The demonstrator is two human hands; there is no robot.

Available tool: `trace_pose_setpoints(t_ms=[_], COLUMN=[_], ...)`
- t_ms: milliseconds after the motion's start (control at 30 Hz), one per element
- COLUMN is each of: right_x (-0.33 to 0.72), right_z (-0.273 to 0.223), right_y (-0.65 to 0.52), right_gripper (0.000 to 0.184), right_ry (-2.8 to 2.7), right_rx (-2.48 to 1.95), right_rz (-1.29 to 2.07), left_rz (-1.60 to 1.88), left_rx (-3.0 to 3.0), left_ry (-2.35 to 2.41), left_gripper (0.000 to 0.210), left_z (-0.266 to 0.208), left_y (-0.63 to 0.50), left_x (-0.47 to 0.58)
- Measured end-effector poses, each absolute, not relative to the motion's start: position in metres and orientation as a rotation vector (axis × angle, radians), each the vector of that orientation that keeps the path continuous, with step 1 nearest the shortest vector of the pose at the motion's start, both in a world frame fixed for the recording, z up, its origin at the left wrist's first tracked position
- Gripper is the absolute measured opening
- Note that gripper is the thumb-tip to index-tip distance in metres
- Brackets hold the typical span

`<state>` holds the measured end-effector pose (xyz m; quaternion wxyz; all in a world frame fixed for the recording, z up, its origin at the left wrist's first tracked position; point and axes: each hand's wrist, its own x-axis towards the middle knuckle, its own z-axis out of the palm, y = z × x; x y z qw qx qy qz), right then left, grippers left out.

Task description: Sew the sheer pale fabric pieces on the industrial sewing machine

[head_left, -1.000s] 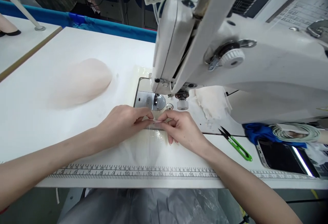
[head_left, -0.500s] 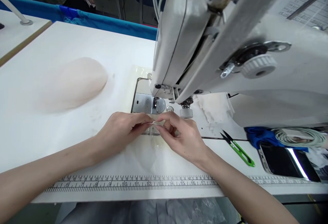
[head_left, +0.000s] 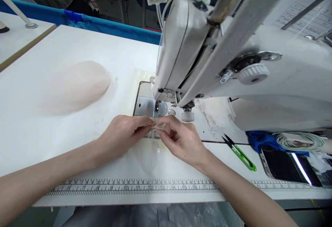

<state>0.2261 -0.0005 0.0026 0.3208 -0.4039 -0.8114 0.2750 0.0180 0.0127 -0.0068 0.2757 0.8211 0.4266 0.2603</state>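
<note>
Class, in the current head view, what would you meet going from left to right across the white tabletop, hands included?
Pale oval piece, left hand, thin pale material pinched between the two hands, right hand, green-handled snips, dark-screened phone.

I'm reading 10 through 17 along the long white black-marked ruler strip [head_left: 138, 188]. The white gridded paper [head_left: 301, 17]? Too blurred.

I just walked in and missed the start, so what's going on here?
A person at a sewing machine is pinching a thin pale piece between the fingertips of the left hand and right hand, just short of the needle. A rounded pale cloth lies off to the left; green snips and a phone lie to the right.
</note>
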Motion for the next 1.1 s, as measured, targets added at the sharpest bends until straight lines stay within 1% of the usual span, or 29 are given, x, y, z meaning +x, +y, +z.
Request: trace_pose_setpoints(t_ms=[200, 400, 500, 600, 667, 767, 833, 867, 933, 1000, 1100], right_x=[0.225, 0.226, 0.225, 0.225, 0.226, 0.230, 0.232, 0.232, 0.233, 0.234, 0.234], right_z=[0.004, 0.003, 0.002, -0.001, -0.003, -0.003, 0.000, 0.002, 0.008, 0.011, 0.010], right_y=[0.000, 0.000, -0.001, -0.001, -0.001, 0.000, 0.001, 0.001, 0.002, 0.001, 0.000], right_gripper=[0.018, 0.014, 0.010, 0.012, 0.013, 0.017, 0.014, 0.012, 0.010, 0.012, 0.012], right_ry=[-2.128, -2.136, -2.124, -2.064, -2.077, -2.237, -2.305, -2.316, -2.325, -2.330, -2.319], right_rx=[-1.073, -1.040, -1.029, -1.000, -0.943, -0.703, -0.504, -0.433, -0.358, -0.329, -0.389], right_rz=[0.753, 0.724, 0.695, 0.648, 0.486, -0.005, -0.316, -0.421, -0.530, -0.558, -0.444], left_rz=[0.790, 0.918, 0.962, 0.941, 0.888, 0.827, 0.848, 0.869, 0.900, 0.887, 0.707], left_rx=[2.272, 2.407, 2.441, 2.411, 2.322, 2.247, 2.292, 2.326, 2.383, 2.399, 2.321], left_ry=[1.116, 1.068, 1.029, 1.060, 1.133, 1.128, 1.043, 1.008, 0.987, 1.018, 1.078], left_gripper=[0.015, 0.022, 0.021, 0.015, 0.012, 0.020, 0.020, 0.018, 0.014, 0.016, 0.020], left_z=[-0.002, 0.003, 0.002, 0.001, 0.000, 0.001, 0.001, 0.001, 0.002, 0.004, 0.006], left_y=[0.012, 0.011, 0.010, 0.009, 0.008, 0.006, 0.006, 0.005, 0.004, 0.002, 0.002], left_x=[0.019, 0.019, 0.018, 0.018, 0.018, 0.019, 0.018, 0.018, 0.017, 0.016, 0.015])
